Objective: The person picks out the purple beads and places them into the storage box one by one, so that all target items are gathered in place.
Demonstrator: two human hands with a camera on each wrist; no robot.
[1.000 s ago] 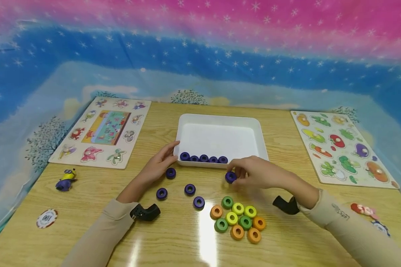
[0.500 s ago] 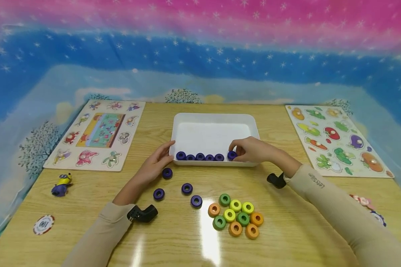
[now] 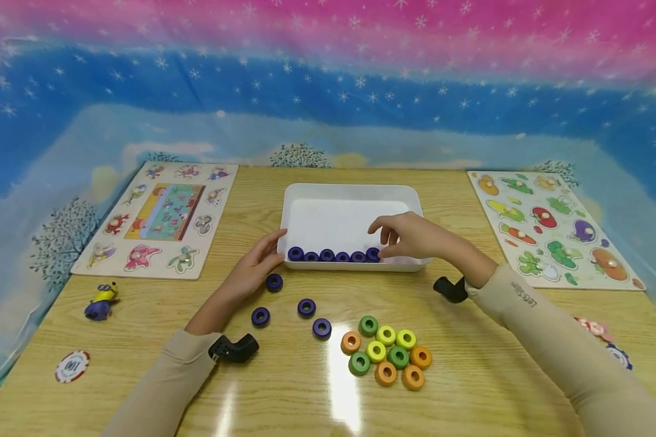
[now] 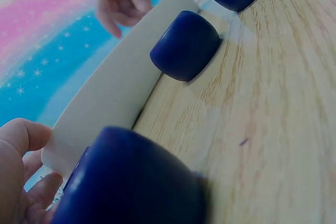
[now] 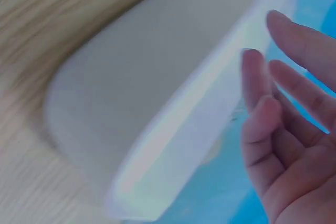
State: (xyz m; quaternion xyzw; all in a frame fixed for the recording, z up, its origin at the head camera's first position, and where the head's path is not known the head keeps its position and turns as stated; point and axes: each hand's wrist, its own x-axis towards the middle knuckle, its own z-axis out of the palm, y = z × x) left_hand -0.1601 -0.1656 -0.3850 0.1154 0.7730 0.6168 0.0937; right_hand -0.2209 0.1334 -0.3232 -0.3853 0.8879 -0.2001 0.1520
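Note:
A row of several dark purple rings (image 3: pixel 327 255) lies along the front wall inside a white tray (image 3: pixel 355 194). My left hand (image 3: pixel 251 267) rests against the tray's left front corner, fingertips and thumb touching its outside. Above the tray's front right part is my right hand (image 3: pixel 415 235), fingers spread apart and nothing between them. Its thumb is close to the rightmost purple ring (image 3: pixel 373 254); whether they touch I cannot tell. The right wrist view shows those fingers (image 5: pixel 302 43) parted beyond the tray wall (image 5: pixel 131 72).
Several purple rings (image 3: pixel 307 308) are on the wooden table in front of the tray. Green, yellow and orange rings (image 3: pixel 386 376) cluster nearer me. Puzzle boards (image 3: pixel 210 243) flank the tray. A minion figure (image 3: pixel 102 301) and a poker chip (image 3: pixel 72 366) are at left.
My right hand carried a purple ring from the table into the tray, to the right end of the row, and let go of it. The left hand stayed on the tray corner.

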